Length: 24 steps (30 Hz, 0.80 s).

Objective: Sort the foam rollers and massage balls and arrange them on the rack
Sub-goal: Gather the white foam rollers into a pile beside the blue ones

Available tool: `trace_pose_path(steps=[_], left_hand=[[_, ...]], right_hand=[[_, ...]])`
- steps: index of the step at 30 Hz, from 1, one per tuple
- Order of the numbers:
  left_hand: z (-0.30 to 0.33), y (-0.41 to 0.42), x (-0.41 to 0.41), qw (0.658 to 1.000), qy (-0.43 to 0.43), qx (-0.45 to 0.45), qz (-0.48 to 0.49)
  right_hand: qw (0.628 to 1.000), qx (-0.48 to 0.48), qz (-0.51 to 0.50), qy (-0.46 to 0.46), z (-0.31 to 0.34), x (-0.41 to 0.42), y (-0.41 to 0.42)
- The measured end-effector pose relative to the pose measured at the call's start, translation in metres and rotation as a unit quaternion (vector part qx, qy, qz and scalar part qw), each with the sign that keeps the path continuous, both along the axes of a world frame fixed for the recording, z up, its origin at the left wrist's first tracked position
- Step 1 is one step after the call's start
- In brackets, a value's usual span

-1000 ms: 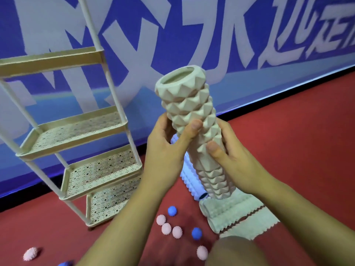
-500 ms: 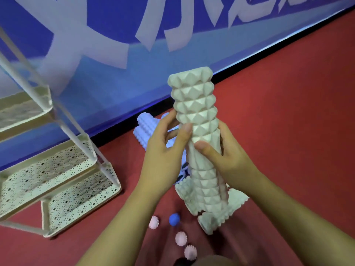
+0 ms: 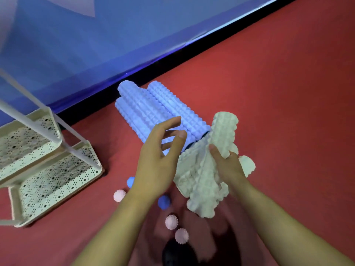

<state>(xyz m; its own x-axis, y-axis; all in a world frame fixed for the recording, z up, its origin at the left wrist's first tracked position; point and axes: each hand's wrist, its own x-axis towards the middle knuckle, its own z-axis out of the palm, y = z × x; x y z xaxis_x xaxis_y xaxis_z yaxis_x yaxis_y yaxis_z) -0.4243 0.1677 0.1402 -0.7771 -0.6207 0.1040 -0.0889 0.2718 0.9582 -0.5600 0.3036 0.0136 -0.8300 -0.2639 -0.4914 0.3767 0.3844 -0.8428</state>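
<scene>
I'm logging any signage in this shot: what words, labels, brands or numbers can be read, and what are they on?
None can be read.
Blue wall banner: only a pale fragment of a large white character at the top edge, cut off and blurred, not legible.
Foam rollers, massage balls and rack: no print, label or number visible.

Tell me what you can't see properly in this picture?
Head view only:
- Rack: its upper shelves are cut off by the left and top edges.
- Cream rollers: motion blur and the right hand hide how many there are.
- Blue ball: half hidden behind the left hand.
</scene>
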Motion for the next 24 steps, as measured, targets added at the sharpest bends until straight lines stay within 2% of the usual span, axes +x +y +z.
trace_pose_path(steps=[8,16,18,20,24], left_hand=[[-0.028,0.002,-0.002,0.999,-0.036,0.027,0.006],[-0.041,-0.003,-0.003,0.997,-0.058,0.046,0.01],[-0.043,-0.004,-0.004,0.997,-0.059,0.052,0.014],[-0.045,-0.004,-0.004,0.996,-0.061,0.063,0.022],[-0.049,-0.001,-0.003,0.995,-0.06,0.077,0.029]], right_hand=[[0.98,0.072,-0.115,-0.142,-0.056,-0.008,0.012],[0.962,0.124,-0.157,-0.184,-0.082,-0.012,0.0],[0.956,0.148,-0.159,-0.198,-0.111,-0.021,0.003],[0.948,0.182,-0.155,-0.208,-0.101,-0.019,-0.001],[0.946,0.157,-0.187,-0.214,-0.09,-0.017,-0.006]])
